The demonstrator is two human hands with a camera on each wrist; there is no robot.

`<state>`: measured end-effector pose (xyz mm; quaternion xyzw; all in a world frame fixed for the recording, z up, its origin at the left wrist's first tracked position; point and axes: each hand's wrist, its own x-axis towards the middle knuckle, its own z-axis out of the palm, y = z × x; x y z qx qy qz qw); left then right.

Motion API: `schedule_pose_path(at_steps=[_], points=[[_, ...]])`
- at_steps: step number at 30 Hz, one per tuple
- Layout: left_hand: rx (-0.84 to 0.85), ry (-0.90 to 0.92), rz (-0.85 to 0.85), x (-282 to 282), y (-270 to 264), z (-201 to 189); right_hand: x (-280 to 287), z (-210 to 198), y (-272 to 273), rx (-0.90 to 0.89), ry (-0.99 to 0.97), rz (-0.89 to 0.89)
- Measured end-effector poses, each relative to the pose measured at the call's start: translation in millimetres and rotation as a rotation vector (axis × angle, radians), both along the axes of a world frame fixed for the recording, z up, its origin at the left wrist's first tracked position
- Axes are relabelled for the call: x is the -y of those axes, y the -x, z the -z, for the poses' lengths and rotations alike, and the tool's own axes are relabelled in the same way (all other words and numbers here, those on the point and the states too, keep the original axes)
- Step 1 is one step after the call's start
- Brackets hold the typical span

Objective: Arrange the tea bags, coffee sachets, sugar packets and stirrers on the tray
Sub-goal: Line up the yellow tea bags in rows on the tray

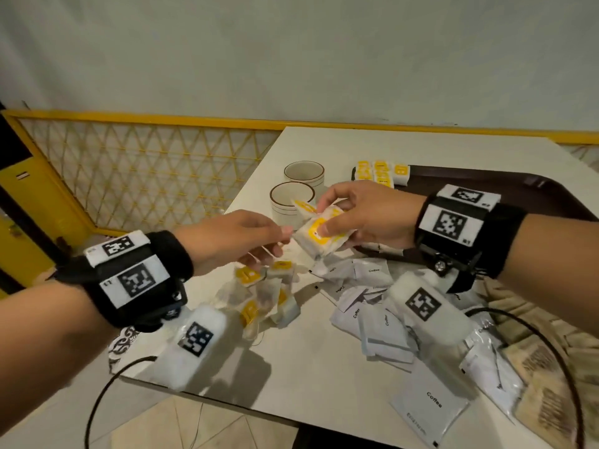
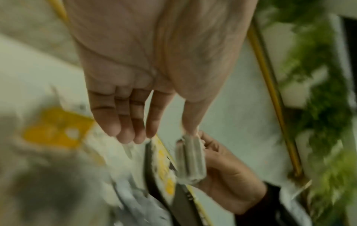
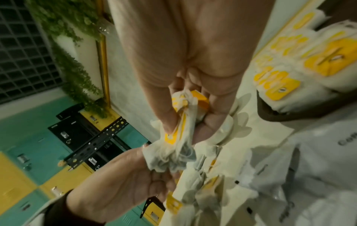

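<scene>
My right hand [image 1: 327, 218] grips a small stack of tea bags [image 1: 319, 238] with yellow tags, held above the table in front of the tray. In the right wrist view the stack [image 3: 181, 122] sits squeezed between thumb and fingers. My left hand [image 1: 285, 233] reaches in from the left with straight fingers, and its thumb tip touches the stack's near end [image 2: 191, 160]. More tea bags [image 1: 381, 171] stand in a row on the far left corner of the dark brown tray [image 1: 486, 179]. Loose tea bags [image 1: 262, 296] and white coffee sachets [image 1: 372, 303] lie on the table below my hands.
Two white cups [image 1: 291, 199] with brown rims stand left of the tray. Brown sugar packets [image 1: 544, 400] lie at the table's near right. The white table [image 1: 308, 367] ends close at the front left, with a yellow lattice railing [image 1: 146, 163] beyond. A black cable [image 1: 551, 345] loops over the packets.
</scene>
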<state>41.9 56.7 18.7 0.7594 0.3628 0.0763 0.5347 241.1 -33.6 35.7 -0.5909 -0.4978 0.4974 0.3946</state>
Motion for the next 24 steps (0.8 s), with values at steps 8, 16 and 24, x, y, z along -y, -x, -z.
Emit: schedule_pose_path(at_steps=[8,16,24], points=[[0.178,0.265,-0.024,15.3,-36.6,0.6,10.8,6.3,0.5,-0.105,0.014,0.126],[0.165,0.192,0.071,17.4,-38.6,7.9,13.9,8.3,-5.2,-0.196,0.098,0.189],[0.266,0.261,0.07,4.2,-11.1,3.2,4.7,-0.7,-4.5,-0.487,0.103,0.282]])
